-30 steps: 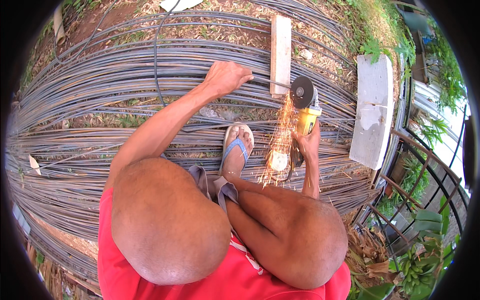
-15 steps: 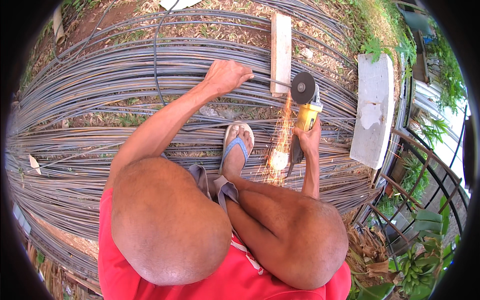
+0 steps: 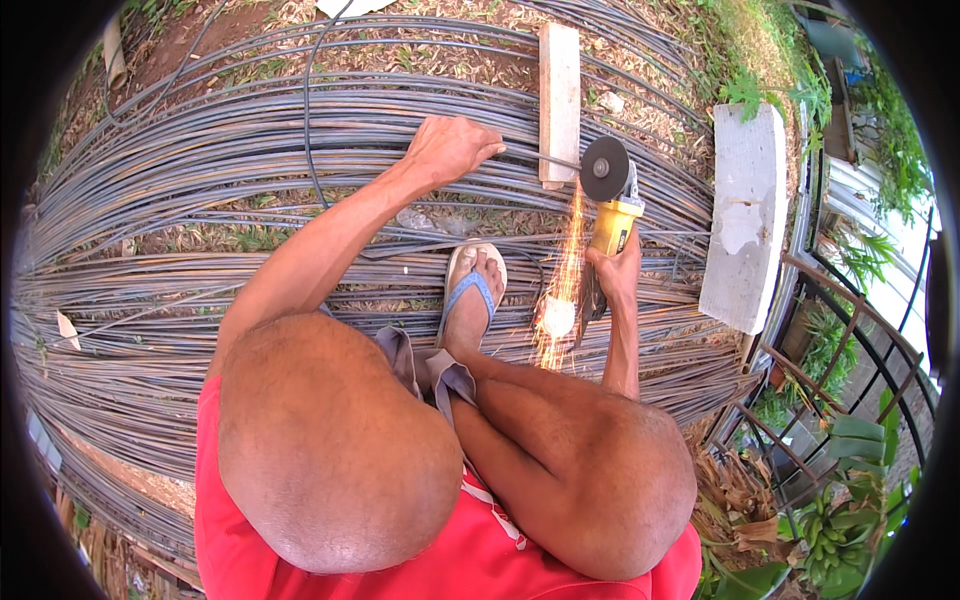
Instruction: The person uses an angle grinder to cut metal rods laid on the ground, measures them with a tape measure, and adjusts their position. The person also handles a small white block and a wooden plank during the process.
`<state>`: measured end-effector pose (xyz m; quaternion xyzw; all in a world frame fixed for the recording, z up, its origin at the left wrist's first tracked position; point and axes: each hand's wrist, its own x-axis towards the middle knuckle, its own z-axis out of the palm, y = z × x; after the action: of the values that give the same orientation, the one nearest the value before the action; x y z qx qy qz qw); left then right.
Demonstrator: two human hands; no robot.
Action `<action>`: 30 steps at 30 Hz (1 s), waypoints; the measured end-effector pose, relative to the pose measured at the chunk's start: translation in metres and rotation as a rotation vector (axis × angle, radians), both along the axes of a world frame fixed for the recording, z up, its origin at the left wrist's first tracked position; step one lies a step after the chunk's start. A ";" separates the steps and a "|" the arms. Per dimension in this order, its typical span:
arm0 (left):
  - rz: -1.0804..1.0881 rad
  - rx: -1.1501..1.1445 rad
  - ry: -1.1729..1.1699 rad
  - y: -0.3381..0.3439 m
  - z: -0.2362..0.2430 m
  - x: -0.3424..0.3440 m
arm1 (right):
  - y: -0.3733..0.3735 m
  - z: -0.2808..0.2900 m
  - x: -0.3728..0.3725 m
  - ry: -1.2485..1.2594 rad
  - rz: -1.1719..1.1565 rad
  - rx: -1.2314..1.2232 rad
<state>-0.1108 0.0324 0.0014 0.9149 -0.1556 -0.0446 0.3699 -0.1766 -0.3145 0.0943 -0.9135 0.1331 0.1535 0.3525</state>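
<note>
My right hand grips a yellow angle grinder with a dark round disc at its far end. The disc meets the tip of a thin steel rod and throws a stream of orange sparks toward me, with a bright glow near my foot. My left hand is closed around the rod, left of the disc. Beneath the rod's right part lies a pale wooden board. Whether the disc has cut through the rod, I cannot tell.
Long steel rods cover the ground in bent bundles. A black cable crosses them at the upper left. My sandalled foot rests close left of the sparks. A whitish block stands to the right, before a metal frame and plants.
Sparks keep flying as the disc stays at the rod. Both hands hold nearly the same place, and the whole view has shifted very slightly.
</note>
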 end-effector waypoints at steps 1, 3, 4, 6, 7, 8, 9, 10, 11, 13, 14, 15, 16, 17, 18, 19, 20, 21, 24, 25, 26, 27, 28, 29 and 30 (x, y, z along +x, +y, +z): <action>-0.004 0.007 0.016 0.000 0.001 0.001 | -0.002 -0.004 0.001 -0.012 0.002 0.005; -0.008 0.023 0.036 0.001 0.002 0.001 | -0.001 -0.005 0.003 -0.033 0.028 -0.020; -0.012 0.029 0.041 0.002 0.003 0.001 | -0.001 -0.004 0.004 -0.041 0.050 -0.052; -0.006 0.022 0.030 0.004 -0.001 0.000 | 0.001 -0.006 0.003 -0.051 0.048 -0.031; 0.000 0.008 0.015 0.003 -0.002 -0.002 | 0.000 -0.008 -0.003 -0.051 0.021 0.023; 0.002 -0.009 -0.004 0.002 0.000 -0.001 | -0.003 -0.010 -0.008 -0.054 -0.010 0.073; 0.002 -0.008 0.004 0.001 0.003 0.000 | -0.006 -0.012 -0.012 -0.051 -0.073 0.157; 0.001 -0.007 0.011 0.001 0.005 0.000 | -0.008 -0.014 -0.017 -0.048 -0.138 0.242; -0.002 -0.003 0.019 0.002 0.007 -0.001 | -0.008 -0.015 -0.022 -0.045 -0.205 0.330; 0.005 -0.008 0.061 0.004 0.009 -0.001 | -0.013 -0.013 -0.029 -0.041 -0.295 0.460; 0.008 0.009 0.084 0.003 0.013 0.001 | -0.013 -0.007 -0.030 -0.049 -0.323 0.495; 0.009 0.026 0.107 0.002 0.016 0.003 | -0.014 -0.002 -0.033 -0.059 -0.353 0.531; 0.024 -0.017 0.150 0.003 0.020 0.002 | -0.013 0.002 -0.037 -0.074 -0.409 0.567; 0.022 0.005 0.136 0.004 0.025 0.002 | -0.012 0.009 -0.040 -0.090 -0.437 0.583; 0.020 0.026 0.121 0.007 0.029 0.001 | -0.012 0.015 -0.045 -0.106 -0.466 0.600; 0.021 0.057 0.102 0.011 0.036 0.005 | -0.011 0.017 -0.047 -0.122 -0.491 0.626; -0.041 0.095 0.019 0.017 0.042 0.011 | -0.015 0.021 -0.047 -0.133 -0.470 0.632; -0.105 0.122 -0.033 0.015 0.058 0.021 | -0.020 0.026 -0.053 -0.160 -0.498 0.637; -0.302 0.261 -0.187 0.008 0.125 0.063 | -0.031 0.032 -0.067 -0.226 -0.588 0.638; -0.384 0.300 -0.209 -0.001 0.149 0.080 | -0.035 0.034 -0.072 -0.236 -0.625 0.654; -0.463 0.343 -0.231 -0.013 0.173 0.097 | -0.039 0.035 -0.076 -0.247 -0.662 0.673; -0.542 0.383 -0.254 -0.029 0.189 0.112 | -0.042 0.037 -0.080 -0.257 -0.697 0.690; -0.594 0.347 -0.268 -0.047 0.197 0.127 | -0.043 0.042 -0.083 -0.266 -0.726 0.674; -0.649 0.415 -0.225 -0.076 0.200 0.140 | -0.044 0.046 -0.087 -0.277 -0.763 0.672; -0.705 0.486 -0.186 -0.110 0.203 0.151 | -0.047 0.049 -0.092 -0.292 -0.803 0.672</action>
<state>0.0401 -0.0775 0.2047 0.8665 -0.4758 -0.1209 0.0903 -0.2685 -0.3619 0.1437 -0.6396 0.3651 -0.0878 0.6708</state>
